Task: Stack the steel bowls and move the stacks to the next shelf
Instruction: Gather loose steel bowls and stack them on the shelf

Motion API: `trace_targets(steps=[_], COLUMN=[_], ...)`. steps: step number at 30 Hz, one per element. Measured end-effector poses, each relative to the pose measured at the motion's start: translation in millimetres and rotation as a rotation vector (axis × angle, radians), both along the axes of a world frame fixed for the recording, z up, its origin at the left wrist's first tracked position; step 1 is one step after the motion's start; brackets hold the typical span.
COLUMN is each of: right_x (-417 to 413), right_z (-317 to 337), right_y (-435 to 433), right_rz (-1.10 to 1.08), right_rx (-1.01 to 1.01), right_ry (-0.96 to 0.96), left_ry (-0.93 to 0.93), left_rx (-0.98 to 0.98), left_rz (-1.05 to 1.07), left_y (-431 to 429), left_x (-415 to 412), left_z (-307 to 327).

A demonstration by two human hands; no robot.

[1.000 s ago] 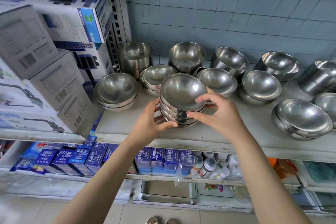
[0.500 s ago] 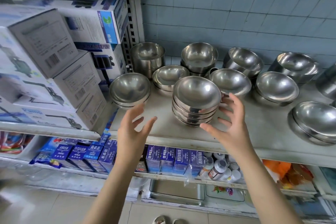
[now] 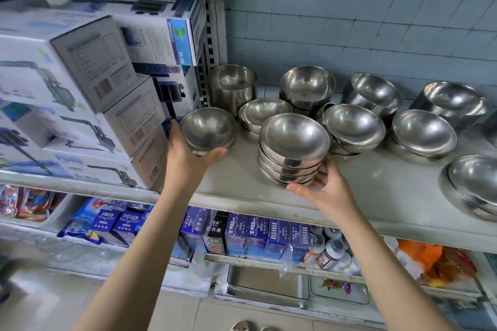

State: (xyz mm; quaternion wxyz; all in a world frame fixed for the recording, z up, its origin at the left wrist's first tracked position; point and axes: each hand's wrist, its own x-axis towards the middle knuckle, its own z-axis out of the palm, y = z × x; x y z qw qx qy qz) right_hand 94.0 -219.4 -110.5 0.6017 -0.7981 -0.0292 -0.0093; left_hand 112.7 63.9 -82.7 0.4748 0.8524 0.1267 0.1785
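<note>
A stack of several steel bowls [image 3: 294,140] stands near the front of the white shelf [image 3: 376,196]. My right hand [image 3: 322,185] cups the stack's lower right side, thumb under its front. To the left, my left hand [image 3: 185,153] grips a low stack of steel bowls [image 3: 207,127] at the shelf's left end, thumb along its front and fingers behind its left rim. More steel bowls sit behind and to the right, singly and in stacks [image 3: 353,126].
White and blue pump boxes [image 3: 88,88] fill the shelf section to the left, past a metal upright [image 3: 212,21]. A tall steel pot [image 3: 232,87] stands at the back. Blue boxes and bottles [image 3: 258,234] fill the lower shelf. The tiled wall is behind.
Both hands let go of the middle stack and opened. Now the left hand has reached left and taken hold of the left bowls, and the right hand is back on the middle stack's side.
</note>
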Motion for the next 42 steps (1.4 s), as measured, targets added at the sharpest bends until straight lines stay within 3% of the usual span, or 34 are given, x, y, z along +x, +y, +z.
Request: trace_targets(steps=[6,9,16,22,42], right_x=[2.3,2.8,4.7,5.6,4.3], right_z=[-1.3,-2.5,-5.7,-9.3,-7.2], right_y=[-3.4,-5.1,-3.6,-5.1,-10.5], right_rz=[0.037,0.024,0.048,0.05,0.062], right_rx=[0.034,0.076,0.133,0.129,0.051], right_ry=[0.064,0.086,0.092,0.092,0.063], left_ry=[-0.11,-0.174,-0.293,-0.219,-0.097], left_rx=[0.085,0.038,-0.186,-0.079,0.057], left_rz=[0.069,0.067,-0.322,-0.553,-0.61], left_y=[-1.7,-1.7,-47.1,-79.9,-62.8], left_x=[-8.8,-15.0,-22.7,-11.9,-4.6], left_z=[13.1,25.3,72.9,65.9,46.6])
